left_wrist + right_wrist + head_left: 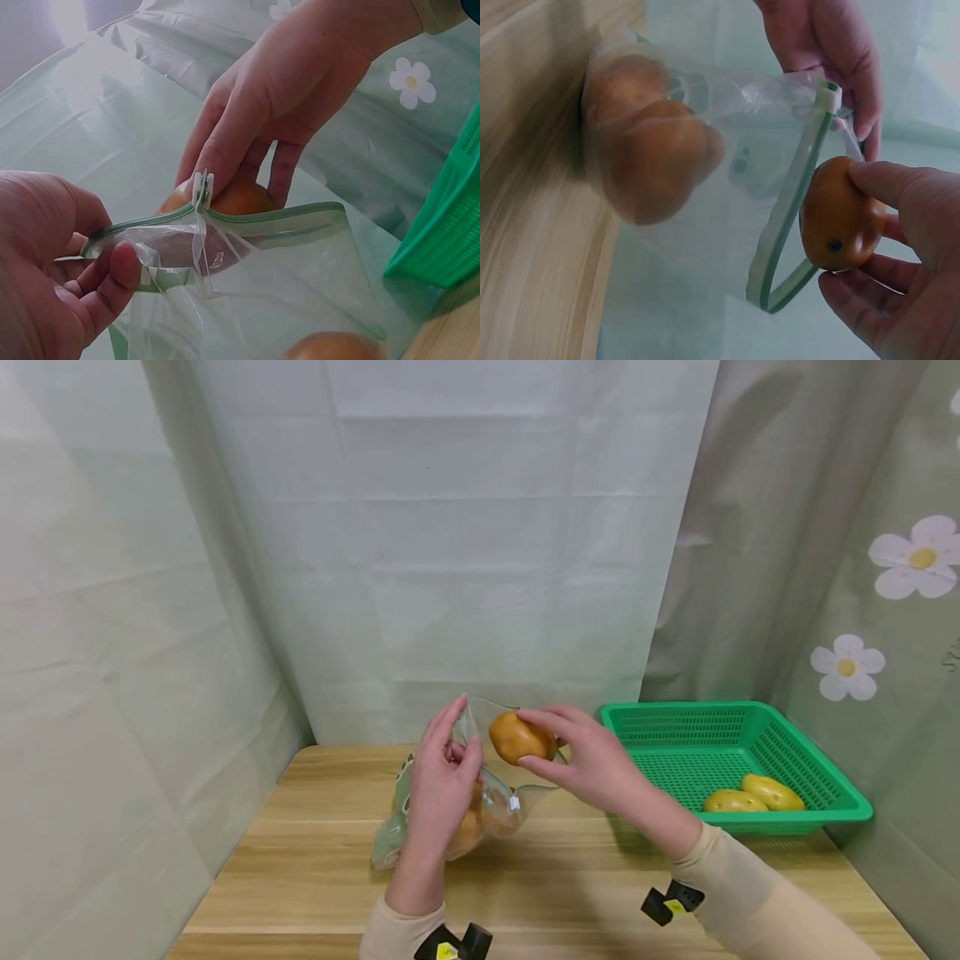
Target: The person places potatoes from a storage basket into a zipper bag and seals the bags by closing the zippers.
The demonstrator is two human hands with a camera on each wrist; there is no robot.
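Note:
My left hand (444,770) pinches the green zip rim of a clear plastic bag (480,802) and holds its mouth open above the wooden table (315,868). The bag (727,187) hangs with potatoes (652,142) inside at its bottom. At the bag's mouth my right hand (592,760) grips a brown potato (520,737). In the right wrist view the potato (840,221) sits just outside the green rim (787,217). The left wrist view shows my left hand (60,270) on the rim (255,219), with the white zip slider (202,187) in front of the potato (240,199).
A green plastic basket (675,735) stands at the table's right side with two yellow potatoes (753,795) in it. Pale green curtains hang behind and on both sides. The basket's corner (450,225) lies close to the bag.

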